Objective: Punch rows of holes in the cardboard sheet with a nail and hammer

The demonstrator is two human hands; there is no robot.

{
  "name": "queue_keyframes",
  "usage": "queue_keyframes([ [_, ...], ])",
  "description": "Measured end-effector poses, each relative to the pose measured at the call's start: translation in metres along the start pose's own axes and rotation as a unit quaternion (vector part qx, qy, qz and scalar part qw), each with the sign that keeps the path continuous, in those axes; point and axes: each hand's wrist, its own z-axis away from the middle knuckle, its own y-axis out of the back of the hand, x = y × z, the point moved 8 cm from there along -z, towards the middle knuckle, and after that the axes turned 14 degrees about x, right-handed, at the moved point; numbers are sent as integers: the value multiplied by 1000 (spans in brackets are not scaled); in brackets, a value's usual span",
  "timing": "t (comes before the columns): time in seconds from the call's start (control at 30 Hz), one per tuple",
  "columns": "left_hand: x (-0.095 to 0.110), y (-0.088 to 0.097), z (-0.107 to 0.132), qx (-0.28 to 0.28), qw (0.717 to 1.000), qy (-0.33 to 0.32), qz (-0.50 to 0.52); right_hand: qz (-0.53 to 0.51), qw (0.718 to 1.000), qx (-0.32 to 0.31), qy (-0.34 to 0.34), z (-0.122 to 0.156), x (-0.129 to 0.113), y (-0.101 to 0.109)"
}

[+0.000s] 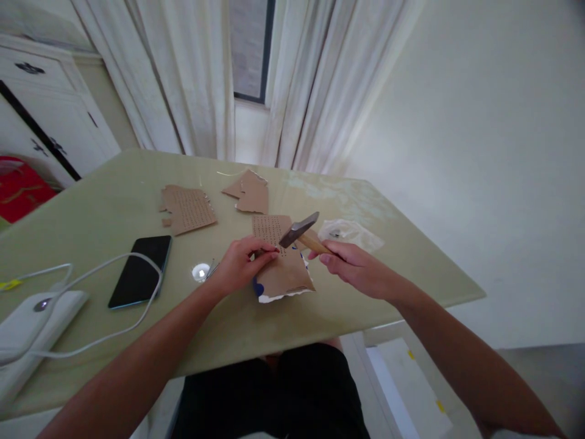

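Observation:
My right hand point(350, 262) is wrapped round the wooden handle of a hammer point(299, 230). The dark metal head is above a piece of brown cardboard point(286, 277) that has rows of small holes in its far part and a torn, white near edge. On that cardboard rests my left hand point(244, 259), thumb and forefinger pinched together close to the hammer head. Whatever is between those fingertips is too small to make out. Several thin nails point(212, 268) lie beside the left wrist, next to a shiny round spot point(200, 272) on the table.
Behind lie a punched cardboard piece point(189, 209) and a torn cardboard piece point(251, 192). A clear plastic bag point(351, 233) sits at the right. To the left are a phone point(141, 271), a white cable point(109, 334) and a white power strip point(46, 323) on the glossy table point(365, 311).

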Motion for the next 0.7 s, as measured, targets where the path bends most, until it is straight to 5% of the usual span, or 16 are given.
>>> queue_keyframes([
  [0.13,1,-1,-1,-4,1000,-5,-1,-31,999,25,0,2,-13,0],
  [0.3,0,-2,-1,-13,1000,-9,-8,12,999,-28,-22,-3,-12,-16],
  [0.5,-2,-2,0,-5,1000,-15,0,-33,999,9,-32,-7,-15,-7],
  [0.7,3,-2,0,-12,999,-41,-3,49,997,-51,-8,-3,-22,-12],
])
